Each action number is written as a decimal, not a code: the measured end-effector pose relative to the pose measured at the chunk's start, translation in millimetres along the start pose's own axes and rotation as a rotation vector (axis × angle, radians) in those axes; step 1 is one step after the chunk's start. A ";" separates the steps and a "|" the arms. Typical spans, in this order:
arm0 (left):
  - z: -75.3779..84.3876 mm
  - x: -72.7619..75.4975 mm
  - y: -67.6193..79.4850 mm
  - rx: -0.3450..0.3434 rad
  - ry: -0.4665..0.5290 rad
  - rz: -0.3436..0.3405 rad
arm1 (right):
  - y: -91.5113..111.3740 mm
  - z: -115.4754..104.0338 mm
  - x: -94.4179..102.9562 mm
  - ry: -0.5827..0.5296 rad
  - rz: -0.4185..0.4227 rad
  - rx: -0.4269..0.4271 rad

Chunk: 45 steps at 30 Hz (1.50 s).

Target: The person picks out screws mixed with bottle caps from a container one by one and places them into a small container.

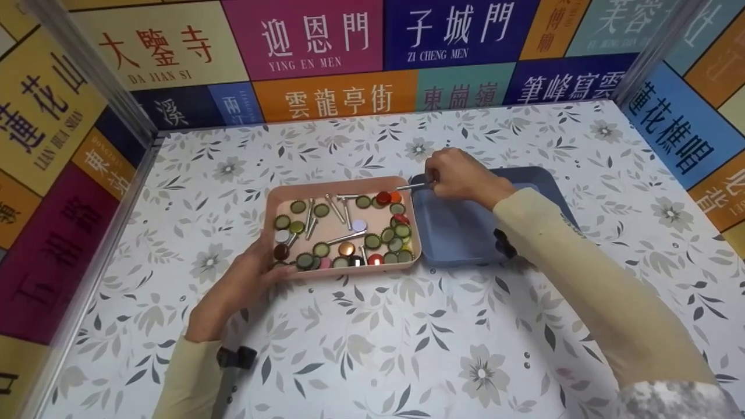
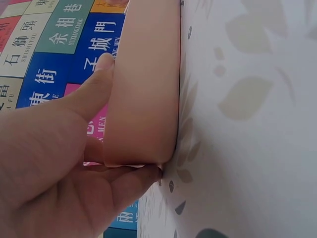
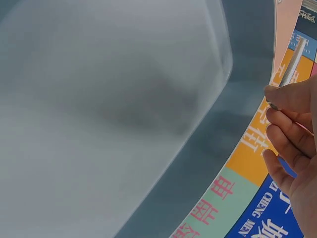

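A pink tray (image 1: 343,272) holds many bottle caps (image 1: 372,240) and several silver screws (image 1: 347,237), with the caps mostly along the right and front sides. At its left front corner my left hand (image 1: 247,279) grips the tray, the thumb by the rim and the fingers around the end wall, as the left wrist view shows. My right hand (image 1: 460,174) pinches a silver screw (image 3: 293,62) between thumb and fingertips. It is above the back left of a blue tray (image 1: 460,233), and the screw points left toward the pink tray. The blue tray's bare floor shows.
Both trays stand side by side on a table covered with a leaf-and-flower print (image 1: 372,349). Printed panels (image 1: 320,41) with coloured blocks of lettering rise behind the table and at both sides.
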<state>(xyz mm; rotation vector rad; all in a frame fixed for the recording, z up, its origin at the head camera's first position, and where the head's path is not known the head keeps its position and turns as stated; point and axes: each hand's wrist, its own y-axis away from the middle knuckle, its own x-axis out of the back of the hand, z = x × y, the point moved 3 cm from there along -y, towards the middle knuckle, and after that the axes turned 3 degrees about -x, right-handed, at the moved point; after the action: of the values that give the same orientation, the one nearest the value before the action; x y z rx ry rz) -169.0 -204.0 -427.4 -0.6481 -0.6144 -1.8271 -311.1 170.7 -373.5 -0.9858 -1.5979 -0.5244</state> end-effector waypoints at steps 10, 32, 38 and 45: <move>0.1 1.2 0.2 -0.012 0.006 -0.007 | 5.3 17.8 3.5 0.035 -0.027 -0.091; -1.2 0.0 0.0 0.030 -0.005 -0.013 | 7.1 39.4 -3.9 0.048 -0.137 -0.210; -0.5 -1.2 -1.3 0.008 -0.005 -0.013 | 5.0 37.2 -5.9 0.049 -0.172 -0.236; -0.9 -0.6 -1.2 0.024 -0.002 -0.012 | 4.3 34.0 -7.1 0.075 -0.128 -0.195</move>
<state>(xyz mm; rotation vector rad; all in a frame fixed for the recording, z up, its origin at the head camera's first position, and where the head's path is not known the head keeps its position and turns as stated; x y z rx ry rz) -170.1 -203.8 -428.6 -0.6313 -0.6422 -1.8279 -327.0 197.1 -390.1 -0.9995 -1.5711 -0.8090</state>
